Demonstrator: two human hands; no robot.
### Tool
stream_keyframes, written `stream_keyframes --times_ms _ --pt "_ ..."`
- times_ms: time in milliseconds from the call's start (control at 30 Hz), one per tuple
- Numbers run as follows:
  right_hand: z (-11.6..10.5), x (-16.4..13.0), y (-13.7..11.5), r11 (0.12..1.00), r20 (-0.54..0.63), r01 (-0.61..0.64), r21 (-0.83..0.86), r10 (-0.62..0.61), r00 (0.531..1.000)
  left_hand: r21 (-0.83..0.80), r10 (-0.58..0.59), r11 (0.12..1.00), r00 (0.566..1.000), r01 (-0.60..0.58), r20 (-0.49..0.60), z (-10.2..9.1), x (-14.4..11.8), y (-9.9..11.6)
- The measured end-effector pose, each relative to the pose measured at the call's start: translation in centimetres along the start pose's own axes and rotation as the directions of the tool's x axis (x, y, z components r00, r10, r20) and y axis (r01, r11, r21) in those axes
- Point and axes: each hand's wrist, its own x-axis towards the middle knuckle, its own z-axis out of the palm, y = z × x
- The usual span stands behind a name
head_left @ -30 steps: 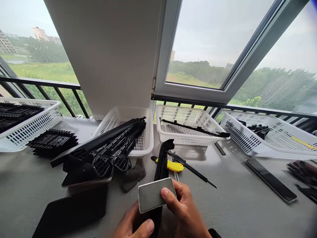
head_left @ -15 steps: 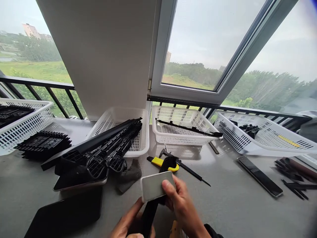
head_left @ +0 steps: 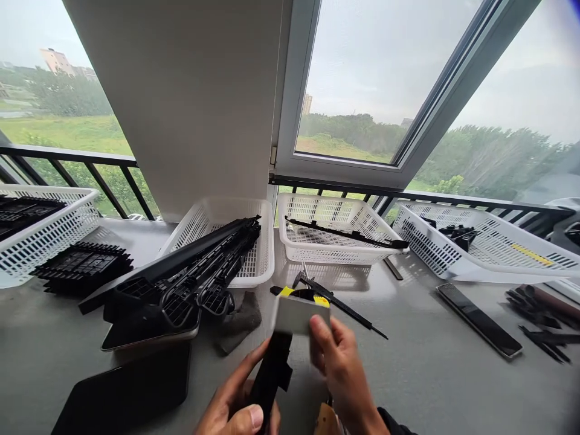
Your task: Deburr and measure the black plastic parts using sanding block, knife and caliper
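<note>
Lower centre of the frame: left hand (head_left: pixel 235 411), grip clenched around the lower end of a long black plastic strip (head_left: pixel 272 374), which rises tilted from the bottom edge toward the frame's centre. Right hand (head_left: pixel 342 368), just right of it: grip pinching a small grey rectangular block (head_left: pixel 296 314) by its lower right corner, the block lying across the upper end of the strip and hiding it. Directly behind the block, on the grey counter (head_left: pixel 430 368): a yellow-and-black utility knife (head_left: pixel 322 300), partly covered, and a thin black pointed tool (head_left: pixel 348 311) running toward the right. Left of centre: a bundle of long black plastic frame parts (head_left: pixel 190 278), one end in a white perforated basket (head_left: pixel 254 241), the other resting on a dark tray (head_left: pixel 149 329); a dark sheet (head_left: pixel 131 386) lies in front of it at lower left. Centre: a second white basket (head_left: pixel 339 232) holding one long black strip. Right: a third white basket (head_left: pixel 489 254) with small black parts. Far left: a fourth white basket (head_left: pixel 45 232), and beside it a stack of black grid pieces (head_left: pixel 84 266). Right of frame: a flat dark bar (head_left: pixel 478 317) lying on the counter, well apart from the hands.
</note>
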Motion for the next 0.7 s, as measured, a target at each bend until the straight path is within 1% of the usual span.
stream_keyframes --times_ms 33,67,100,133,200,233,267,333,400,433,467,533,567,600,633,700 --pt "-0.2 0.2 0.1 1.0 -0.071 0.023 0.006 -0.022 0.997 0.009 0.011 1.0 1.0 -0.011 -0.001 0.1 0.0 0.2" --pt "-0.4 0.3 0.2 0.999 -0.117 0.037 0.01 -0.036 0.992 0.017 0.024 1.0 1.0 -0.024 -0.003 0.1 0.1 0.3" --pt "-0.5 0.4 0.3 0.999 -0.111 0.031 0.007 -0.031 0.993 0.022 0.034 0.999 0.999 -0.034 -0.009 0.2 0.1 0.5" --pt "-0.6 0.5 0.4 1.0 -0.073 0.018 -0.001 -0.018 0.997 0.026 0.044 0.999 0.999 -0.043 -0.019 0.2 0.1 0.6" --pt "-0.6 0.6 0.3 1.0 0.042 -0.016 -0.027 0.017 0.999 0.03 0.056 0.998 0.997 -0.055 -0.047 0.1 0.1 0.6" --pt "-0.7 0.7 0.1 0.999 0.066 -0.016 -0.036 0.018 0.998 0.023 0.054 0.998 0.997 -0.052 -0.063 -0.1 0.2 0.5" --pt "-0.8 0.8 -0.2 0.999 0.051 -0.001 -0.041 0.003 0.999 0.011 0.044 0.999 0.996 -0.043 -0.077 -0.2 0.2 0.4" --pt "-1.2 1.0 -0.9 0.997 -0.072 0.068 -0.033 -0.071 0.995 -0.023 0.03 0.999 0.993 -0.033 -0.113 -0.7 0.4 0.1" --pt "-1.9 1.2 -1.6 0.987 -0.214 0.162 -0.017 -0.162 0.963 -0.055 0.047 0.997 0.986 -0.057 -0.157 -1.2 0.7 -0.1" --pt "-2.3 1.3 -1.8 0.981 -0.242 0.191 -0.025 -0.191 0.951 -0.075 0.058 0.995 0.984 -0.071 -0.168 -1.5 0.9 -0.2" --pt "-2.7 1.5 -1.8 0.979 -0.22 0.197 -0.055 -0.204 0.954 -0.103 0.059 0.992 0.984 -0.077 -0.167 -1.8 1.0 -0.2" --pt "-3.2 1.9 -1.7 0.956 -0.075 0.181 -0.233 -0.203 0.976 -0.182 0.036 0.981 0.99 -0.061 -0.135 -2.5 1.4 0.0" --pt "-3.5 2.2 -1.6 0.923 -0.004 0.178 -0.342 -0.19 0.982 -0.223 0.023 0.974 0.993 -0.047 -0.113 -2.9 1.6 0.2" --pt "-3.7 2.5 -1.5 0.883 0.038 0.183 -0.432 -0.185 0.982 -0.258 0.011 0.966 0.996 -0.034 -0.093 -3.3 1.8 0.4" --pt "-3.9 2.8 -1.5 0.849 0.043 0.194 -0.491 -0.198 0.979 -0.285 0.004 0.958 0.998 -0.023 -0.068 -3.9 2.1 0.6" --pt "-4.5 3.0 -1.6 0.831 -0.026 0.202 -0.519 -0.251 0.968 -0.324 -0.001 0.946 1.0 0.01 0.027 -4.9 2.6 0.8"
